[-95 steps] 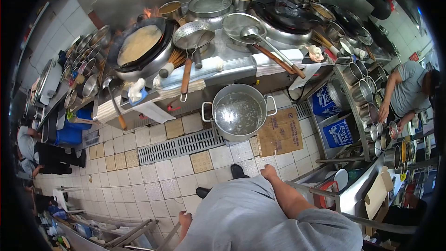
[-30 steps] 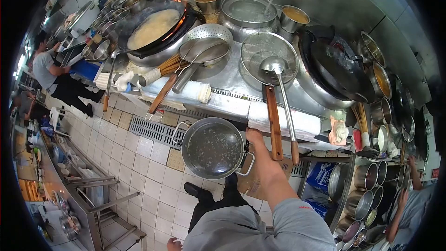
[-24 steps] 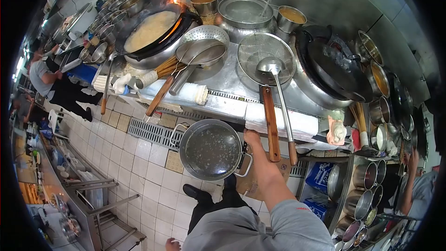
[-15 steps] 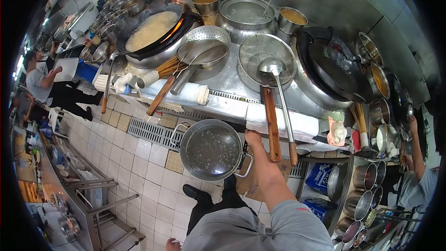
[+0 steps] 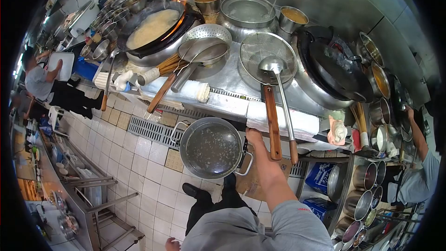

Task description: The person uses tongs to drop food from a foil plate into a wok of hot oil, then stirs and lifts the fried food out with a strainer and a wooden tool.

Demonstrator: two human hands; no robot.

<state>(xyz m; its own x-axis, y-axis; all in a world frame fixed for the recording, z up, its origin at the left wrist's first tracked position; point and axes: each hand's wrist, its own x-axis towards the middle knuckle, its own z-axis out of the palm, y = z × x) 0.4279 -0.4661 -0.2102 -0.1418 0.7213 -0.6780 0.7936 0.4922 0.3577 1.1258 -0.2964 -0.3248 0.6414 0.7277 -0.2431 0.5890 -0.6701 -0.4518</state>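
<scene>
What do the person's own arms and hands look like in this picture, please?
Both hands are bare, without gloves. The right hand leads back along a bare forearm to a short grey sleeve with a small red mark. Only the tip of the left hand shows at the bottom edge.

head-worn view, steeply downward, facing stove [image 5: 241, 79]

1. Under you is a floor [image 5: 139, 167] of pale square tiles, and a metal drain grate [image 5: 153, 131] runs along it.
2. Behind the steel tabletop [image 5: 232, 81] you see a steel wall [image 5: 325, 0].
3. At your left stands a metal rack [image 5: 88, 195].
</scene>
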